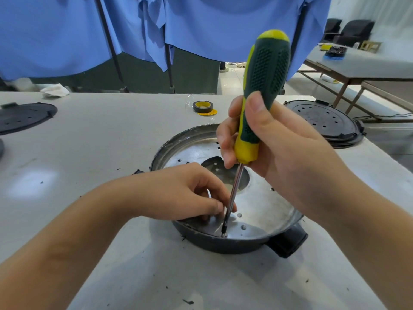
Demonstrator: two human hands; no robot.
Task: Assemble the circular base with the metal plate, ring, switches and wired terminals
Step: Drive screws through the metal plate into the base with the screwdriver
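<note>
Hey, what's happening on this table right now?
A person is working on a round black base with a metal plate set in it. The right hand grips a green and yellow screwdriver, its tip down at the plate's near edge. The left hand rests on the plate, fingers beside the shaft. A tape roll lies behind.

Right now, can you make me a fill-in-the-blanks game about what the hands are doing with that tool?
1. The right hand holds a ____ with a green and yellow handle.
2. The tool's tip touches the shiny metal plate near its ____ edge, closest to the camera.
3. The left hand pinches the tool's thin metal ____.
4. The roll of tape lies on the table ____ the circular base.

Missing words: screwdriver; front; shaft; behind
</note>
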